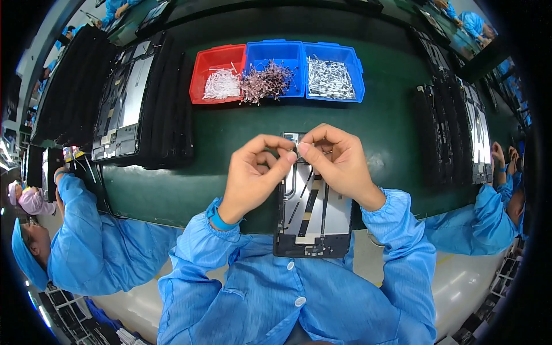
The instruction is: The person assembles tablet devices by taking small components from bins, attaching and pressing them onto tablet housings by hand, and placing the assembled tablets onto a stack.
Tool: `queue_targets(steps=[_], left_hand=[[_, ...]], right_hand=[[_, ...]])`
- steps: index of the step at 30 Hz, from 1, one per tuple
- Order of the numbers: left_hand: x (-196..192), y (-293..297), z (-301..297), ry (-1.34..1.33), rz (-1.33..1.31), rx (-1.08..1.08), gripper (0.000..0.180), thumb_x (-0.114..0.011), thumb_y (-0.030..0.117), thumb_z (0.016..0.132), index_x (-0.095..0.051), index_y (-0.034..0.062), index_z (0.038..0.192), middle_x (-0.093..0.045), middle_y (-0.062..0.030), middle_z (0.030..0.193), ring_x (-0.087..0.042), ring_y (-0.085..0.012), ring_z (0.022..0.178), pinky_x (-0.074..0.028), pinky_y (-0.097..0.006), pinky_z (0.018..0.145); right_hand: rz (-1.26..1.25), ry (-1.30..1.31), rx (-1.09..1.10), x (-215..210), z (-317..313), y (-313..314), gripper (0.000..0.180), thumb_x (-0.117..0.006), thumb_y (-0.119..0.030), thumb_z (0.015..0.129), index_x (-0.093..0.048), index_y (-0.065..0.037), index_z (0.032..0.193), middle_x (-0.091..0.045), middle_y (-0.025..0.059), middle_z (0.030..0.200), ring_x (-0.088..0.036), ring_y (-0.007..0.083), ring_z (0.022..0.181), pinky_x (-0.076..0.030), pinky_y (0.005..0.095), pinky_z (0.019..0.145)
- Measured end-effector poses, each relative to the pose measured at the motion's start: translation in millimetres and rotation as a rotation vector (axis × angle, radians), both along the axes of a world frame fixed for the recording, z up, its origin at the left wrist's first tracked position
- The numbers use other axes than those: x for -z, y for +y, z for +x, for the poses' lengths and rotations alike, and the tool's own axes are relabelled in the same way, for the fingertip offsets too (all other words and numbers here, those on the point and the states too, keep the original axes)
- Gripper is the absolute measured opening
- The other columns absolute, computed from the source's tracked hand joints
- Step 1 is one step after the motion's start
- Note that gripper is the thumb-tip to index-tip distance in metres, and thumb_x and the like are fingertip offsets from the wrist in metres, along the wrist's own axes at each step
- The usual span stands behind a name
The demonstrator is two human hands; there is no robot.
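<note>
An opened tablet housing (339, 215), black-edged with a silver inner plate and dark flat cables, lies in front of me, its near end overhanging the table edge. My left hand (253, 175) and my right hand (342, 167) meet over its far end. Thumb and forefinger of each are pinched together, fingertips almost touching. A tiny pale piece seems to be between them, too small to name. The fingers partly cover the housing's far end. A blue band (223, 218) circles my left wrist.
Beyond my hands stand a red bin (198, 66) of small white parts, a blue bin (287, 52) of brownish-pink parts spilling over its front, and another blue bin (357, 69) of silvery strips. Stacked housings (135, 98) rise left, more housings (477, 132) right. Co-workers' blue sleeves (86, 201) flank me.
</note>
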State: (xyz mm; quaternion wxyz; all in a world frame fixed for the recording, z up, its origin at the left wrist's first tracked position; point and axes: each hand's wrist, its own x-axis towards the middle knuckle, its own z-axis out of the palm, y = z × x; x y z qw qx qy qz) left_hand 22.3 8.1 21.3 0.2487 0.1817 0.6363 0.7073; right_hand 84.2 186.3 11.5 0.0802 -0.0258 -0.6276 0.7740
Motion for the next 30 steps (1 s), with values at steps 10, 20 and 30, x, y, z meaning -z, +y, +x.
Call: queue_targets(steps=[10,20,30], left_hand=[[-15,-10,-30,-0.384,-0.013,0.097,0.012,-0.065,0.008,0.091,-0.067,-0.0041,0.092,-0.059,-0.0012,0.071,-0.050,-0.0042,0.057,-0.036,-0.018,0.048],[17,-14,-96,1.116,-0.743,-0.702,0.014,-0.065,0.010,0.090,-0.070,-0.0035,0.092,-0.067,-0.0199,0.088,-0.066,-0.0377,0.079,-0.052,-0.040,0.069],[18,-27,33,0.137,-0.465,0.135,0.059,-0.072,0.030,0.090,-0.052,-0.0095,0.130,-0.068,-0.0128,0.103,-0.063,-0.0106,0.064,-0.050,-0.024,0.054]], right_hand=[[1.131,0.712,0.215,-16,1,3,0.009,-0.072,-0.001,0.081,-0.069,-0.007,0.087,-0.065,0.0047,0.088,-0.056,0.0079,0.058,-0.042,0.0224,0.050],[0.127,0.000,0.215,1,19,16,0.009,-0.067,-0.003,0.092,-0.063,0.005,0.094,-0.068,0.0047,0.083,-0.061,0.0023,0.071,-0.047,0.0160,0.060],[0.178,0.088,0.346,38,42,16,0.009,-0.066,-0.003,0.093,-0.060,0.002,0.092,-0.061,-0.0024,0.072,-0.050,-0.0022,0.058,-0.034,0.0149,0.049]])
